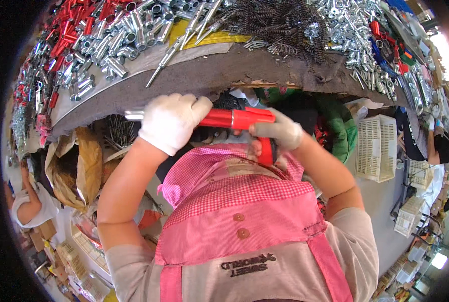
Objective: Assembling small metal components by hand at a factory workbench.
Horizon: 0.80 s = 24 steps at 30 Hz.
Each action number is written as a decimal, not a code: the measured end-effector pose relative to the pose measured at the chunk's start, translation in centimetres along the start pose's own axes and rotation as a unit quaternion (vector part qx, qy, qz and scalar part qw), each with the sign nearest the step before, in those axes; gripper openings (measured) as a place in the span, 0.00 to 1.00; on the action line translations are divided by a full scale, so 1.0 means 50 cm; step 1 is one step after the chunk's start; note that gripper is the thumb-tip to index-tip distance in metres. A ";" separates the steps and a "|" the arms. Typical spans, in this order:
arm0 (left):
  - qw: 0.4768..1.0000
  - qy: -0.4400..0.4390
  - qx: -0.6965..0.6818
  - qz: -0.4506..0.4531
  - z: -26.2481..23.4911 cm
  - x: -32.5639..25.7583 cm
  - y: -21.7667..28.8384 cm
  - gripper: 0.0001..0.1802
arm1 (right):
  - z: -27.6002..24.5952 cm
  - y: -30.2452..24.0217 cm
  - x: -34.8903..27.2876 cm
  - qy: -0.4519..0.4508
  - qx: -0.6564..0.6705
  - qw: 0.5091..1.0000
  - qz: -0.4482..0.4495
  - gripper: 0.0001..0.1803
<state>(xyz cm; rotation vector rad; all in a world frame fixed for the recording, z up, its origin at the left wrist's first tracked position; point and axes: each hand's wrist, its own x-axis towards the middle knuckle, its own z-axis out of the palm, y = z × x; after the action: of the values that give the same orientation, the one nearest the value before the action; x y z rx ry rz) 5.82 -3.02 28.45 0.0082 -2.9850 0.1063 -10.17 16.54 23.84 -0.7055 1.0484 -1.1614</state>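
Starting at the far left, red plastic handles (63, 35) lie heaped along the edge of the curved grey worktop (194, 80), mixed with short silver metal tubes (108, 45) that spread toward the middle. A long metal rod (171, 53) slants across a yellow sheet (209, 36) beside them. Below the worktop's edge, the left hand (170, 122), in a white glove, has its grip wrapped fully around the silver shaft (134, 115) end of a red hand tool (239, 120), with a short length of bare metal sticking out past the glove to the left. The tool sits level, just under the worktop rim and above a pink checked apron (244, 211). The right hand (280, 132), in a grey glove, has its grip closed on the tool's red body, where a red handle (265, 150) hangs down. Above, a dark tangle of coil springs (279, 22) rests on the worktop, then more silver parts (350, 35). Farther right, a white slotted basket (378, 147) stands on the floor, near another person's sleeve (415, 141).
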 end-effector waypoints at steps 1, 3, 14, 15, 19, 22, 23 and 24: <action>0.991 -0.079 -0.100 -0.031 0.020 -0.008 0.002 0.11 | -0.006 -0.026 -0.006 0.026 -0.168 0.985 -0.007 0.16; 0.954 -0.212 -0.196 -0.077 0.028 -0.006 0.025 0.13 | -0.032 -0.042 -0.007 0.001 -0.493 0.860 -0.132 0.14; 0.979 0.156 0.087 0.102 0.008 0.027 -0.009 0.08 | -0.002 0.018 -0.002 -0.050 0.366 0.920 0.131 0.23; 0.960 0.204 0.113 0.155 -0.011 0.042 -0.031 0.11 | 0.021 0.017 0.003 -0.047 0.397 0.910 0.115 0.30; 0.915 0.393 0.050 0.082 -0.123 0.090 -0.055 0.19 | 0.071 0.019 0.053 -0.111 0.390 0.907 -0.111 0.33; 0.815 0.489 -0.233 -0.208 -0.078 0.083 -0.010 0.50 | 0.051 0.001 0.060 0.101 0.034 0.956 -0.273 0.24; 0.653 0.417 -0.586 -0.235 -0.074 0.069 0.002 0.44 | 0.045 -0.023 0.050 0.178 -0.181 0.904 -0.344 0.23; 0.453 0.332 -0.808 -0.176 -0.099 0.069 -0.002 0.37 | 0.038 -0.045 0.037 0.249 -0.384 0.800 -0.388 0.22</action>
<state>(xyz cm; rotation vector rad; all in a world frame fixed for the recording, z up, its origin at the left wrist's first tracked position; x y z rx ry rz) 3.16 -2.79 33.87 0.2628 -1.1625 -2.0526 -9.17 14.01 26.03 -1.6411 1.8107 -1.6744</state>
